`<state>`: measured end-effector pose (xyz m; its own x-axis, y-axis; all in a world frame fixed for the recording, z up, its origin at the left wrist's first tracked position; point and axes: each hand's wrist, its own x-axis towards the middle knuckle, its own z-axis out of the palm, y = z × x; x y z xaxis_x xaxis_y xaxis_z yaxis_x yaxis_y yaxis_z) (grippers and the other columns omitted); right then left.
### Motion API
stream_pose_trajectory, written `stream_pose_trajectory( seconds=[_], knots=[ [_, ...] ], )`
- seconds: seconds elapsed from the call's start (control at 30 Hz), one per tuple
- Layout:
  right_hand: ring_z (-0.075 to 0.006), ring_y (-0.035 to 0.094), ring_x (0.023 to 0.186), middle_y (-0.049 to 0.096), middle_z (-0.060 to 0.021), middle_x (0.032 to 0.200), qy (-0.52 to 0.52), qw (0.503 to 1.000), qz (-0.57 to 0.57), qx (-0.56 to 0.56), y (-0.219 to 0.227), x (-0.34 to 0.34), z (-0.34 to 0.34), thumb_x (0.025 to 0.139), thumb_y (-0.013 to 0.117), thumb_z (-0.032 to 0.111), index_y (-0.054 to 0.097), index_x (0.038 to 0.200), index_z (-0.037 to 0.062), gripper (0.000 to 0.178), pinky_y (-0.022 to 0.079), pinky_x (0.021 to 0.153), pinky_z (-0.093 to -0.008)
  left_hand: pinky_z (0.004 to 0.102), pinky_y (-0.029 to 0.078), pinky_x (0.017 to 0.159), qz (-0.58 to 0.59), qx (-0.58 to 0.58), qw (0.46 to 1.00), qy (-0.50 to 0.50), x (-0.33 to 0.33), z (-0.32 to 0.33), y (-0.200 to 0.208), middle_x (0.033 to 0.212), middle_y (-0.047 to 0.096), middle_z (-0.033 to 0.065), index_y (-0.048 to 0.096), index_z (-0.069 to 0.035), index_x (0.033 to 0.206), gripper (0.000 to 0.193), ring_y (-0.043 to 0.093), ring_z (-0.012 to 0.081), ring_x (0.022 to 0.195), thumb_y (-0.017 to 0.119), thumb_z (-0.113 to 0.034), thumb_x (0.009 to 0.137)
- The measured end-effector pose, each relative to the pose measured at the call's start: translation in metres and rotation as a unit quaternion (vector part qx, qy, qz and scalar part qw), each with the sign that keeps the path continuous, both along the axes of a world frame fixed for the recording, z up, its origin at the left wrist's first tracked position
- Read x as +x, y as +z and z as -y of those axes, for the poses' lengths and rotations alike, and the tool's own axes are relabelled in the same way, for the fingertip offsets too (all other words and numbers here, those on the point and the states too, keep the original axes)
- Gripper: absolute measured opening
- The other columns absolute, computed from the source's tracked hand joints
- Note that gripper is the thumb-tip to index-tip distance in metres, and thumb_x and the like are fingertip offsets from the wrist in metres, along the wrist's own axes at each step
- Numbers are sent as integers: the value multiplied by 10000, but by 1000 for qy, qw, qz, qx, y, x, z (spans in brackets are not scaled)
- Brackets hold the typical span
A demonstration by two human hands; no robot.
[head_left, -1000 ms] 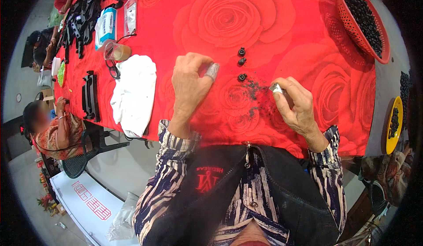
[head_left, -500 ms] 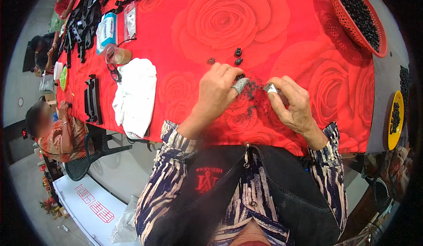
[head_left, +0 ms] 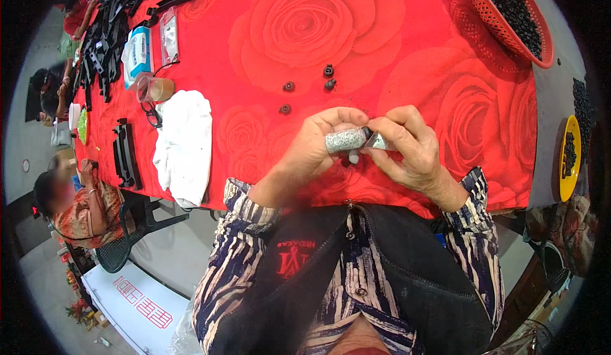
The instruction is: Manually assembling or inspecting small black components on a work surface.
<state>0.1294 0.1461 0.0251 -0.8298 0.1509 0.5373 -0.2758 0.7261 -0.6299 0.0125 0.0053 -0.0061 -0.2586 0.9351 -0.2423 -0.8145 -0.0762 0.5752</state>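
Note:
My left hand (head_left: 313,142) is closed on a small black part (head_left: 368,132), mostly hidden by the fingers. A speckled grey wrapping (head_left: 345,140) covers one of its digits. In a pinch, my right hand (head_left: 414,151) holds a small metal blade (head_left: 378,142) against that part, and the two hands nearly touch. Beyond them, several small round black parts lie on the red cloth, among them one near the left hand (head_left: 285,109) and a pair farther off, the nearer one upright (head_left: 328,70) and the other tipped (head_left: 330,84).
A rose-patterned red cloth (head_left: 254,56) covers the table. At left are a white cloth (head_left: 184,145), a cup of brown liquid (head_left: 160,89), a tissue pack (head_left: 137,53) and long black pieces (head_left: 127,154). A red basket (head_left: 509,30) and yellow plate (head_left: 571,158) hold black parts. Other people sit left.
One more black part now lies on the cloth, to the left. My left hand has come right and nearer, and the blade in my right hand has met the part it holds.

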Motion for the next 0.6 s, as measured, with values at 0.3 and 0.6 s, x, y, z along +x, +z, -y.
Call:
stream_pose_trajectory(
  seconds=[0.3, 0.6],
  knots=[
    [-192, 560, 616, 532, -104, 805, 49, 998, 42, 4, 8, 2, -5, 590, 687, -48, 600, 929, -12, 352, 446, 488, -281, 209, 467, 534, -66, -49, 991, -106, -11, 7, 6, 789, 630, 73, 593, 20, 1017, 220, 590, 101, 643, 601, -114, 843],
    [-174, 558, 598, 541, -104, 796, 179, 978, 92, -58, 7, 4, -9, 601, 647, -66, 604, 907, -22, 312, 431, 484, -262, 186, 425, 490, -83, -40, 971, -221, -14, 9, 11, 720, 623, 44, 627, 21, 916, 172, 557, 67, 578, 640, -118, 815]
  ],
)
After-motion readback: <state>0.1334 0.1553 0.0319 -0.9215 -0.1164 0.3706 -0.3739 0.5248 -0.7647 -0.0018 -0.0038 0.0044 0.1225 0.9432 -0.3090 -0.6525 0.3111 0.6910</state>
